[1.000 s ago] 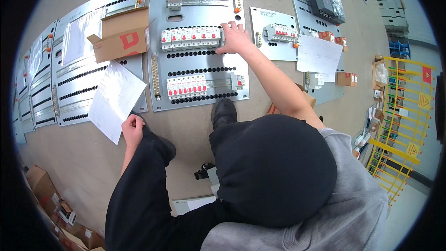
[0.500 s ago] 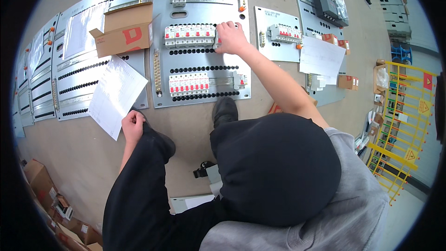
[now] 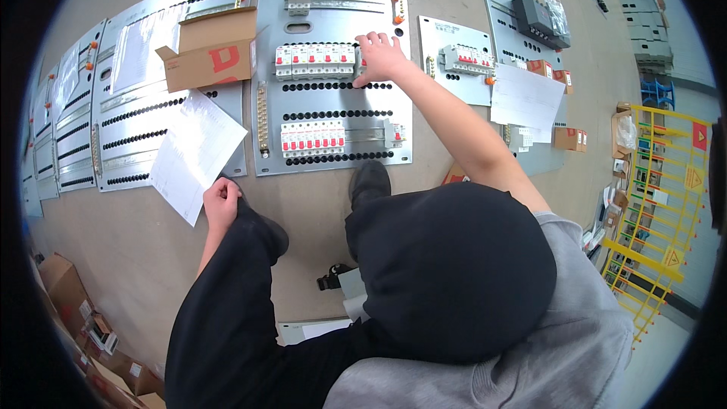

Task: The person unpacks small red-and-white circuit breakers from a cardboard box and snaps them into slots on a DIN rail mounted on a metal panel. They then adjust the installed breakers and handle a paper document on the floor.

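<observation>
A grey metal mounting plate (image 3: 318, 34) lies on the floor before me, with breakers on its rails. My right hand (image 3: 380, 58) reaches over its middle rail, thumb and fingers spanning a circuit breaker (image 3: 360, 61) at the right end of the row. Most of that breaker is hidden by the hand. Just left of it runs a row of white breakers with red levers (image 3: 314, 60). My left hand (image 3: 222, 198) rests by my left shin with its fingers curled, close to a printed sheet (image 3: 198, 153); what it holds, if anything, is hidden.
An opened cardboard box (image 3: 208, 57) sits on the neighbouring plate at left. Lower on my plate are another breaker row (image 3: 313, 138) and a brass terminal strip (image 3: 263, 117). To the right lie a smaller plate (image 3: 458, 87) and another sheet (image 3: 526, 98). Yellow racking (image 3: 659, 220) stands far right.
The whole view has shifted slightly, the plates sliding a little right. My right hand stays on the same breaker, its fingers slightly more spread. My left hand keeps its place by the shin.
</observation>
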The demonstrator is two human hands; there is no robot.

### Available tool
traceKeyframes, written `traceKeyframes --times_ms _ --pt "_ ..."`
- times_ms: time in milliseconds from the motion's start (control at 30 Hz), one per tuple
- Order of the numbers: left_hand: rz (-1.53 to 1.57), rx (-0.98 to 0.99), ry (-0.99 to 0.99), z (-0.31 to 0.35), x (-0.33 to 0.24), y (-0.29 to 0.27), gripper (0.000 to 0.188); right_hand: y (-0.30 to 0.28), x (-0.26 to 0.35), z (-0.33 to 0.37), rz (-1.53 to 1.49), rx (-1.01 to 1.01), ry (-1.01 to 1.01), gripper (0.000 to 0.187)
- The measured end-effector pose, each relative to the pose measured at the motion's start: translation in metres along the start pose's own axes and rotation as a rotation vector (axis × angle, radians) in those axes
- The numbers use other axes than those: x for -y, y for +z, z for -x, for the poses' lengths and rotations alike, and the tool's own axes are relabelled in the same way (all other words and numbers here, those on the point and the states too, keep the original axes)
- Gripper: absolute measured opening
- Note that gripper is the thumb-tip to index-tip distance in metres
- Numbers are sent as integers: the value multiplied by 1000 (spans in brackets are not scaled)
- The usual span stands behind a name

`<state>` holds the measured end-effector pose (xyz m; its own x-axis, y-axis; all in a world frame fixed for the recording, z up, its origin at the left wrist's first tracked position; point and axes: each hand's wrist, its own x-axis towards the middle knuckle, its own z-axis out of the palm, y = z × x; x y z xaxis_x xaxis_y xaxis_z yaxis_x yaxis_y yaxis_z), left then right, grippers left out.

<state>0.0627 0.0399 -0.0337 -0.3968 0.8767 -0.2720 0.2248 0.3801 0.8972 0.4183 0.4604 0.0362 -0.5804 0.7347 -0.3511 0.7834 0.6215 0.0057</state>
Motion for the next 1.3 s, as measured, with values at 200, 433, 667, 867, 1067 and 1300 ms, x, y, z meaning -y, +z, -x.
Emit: traceKeyframes --times_ms 200,433,667,867,1067,1300 --pt "18 -2 -17 -3 0 4 22 5 16 -16 -48 -85 -176 105" --pt "43 2 -1 2 3 2 22 -17 5 -30 -207 -27 -73 85" --pt "51 7 -13 -1 -4 3 22 23 32 14 166 -297 -205 93" --pt "19 0 -17 -1 -3 3 21 11 36 5 128 -110 -132 85" --pt "35 -8 -19 1 -3 3 19 10 32 4 71 -182 -138 77" --pt "6 -1 4 1 -6 3 20 14 33 -9 73 -156 -76 82"
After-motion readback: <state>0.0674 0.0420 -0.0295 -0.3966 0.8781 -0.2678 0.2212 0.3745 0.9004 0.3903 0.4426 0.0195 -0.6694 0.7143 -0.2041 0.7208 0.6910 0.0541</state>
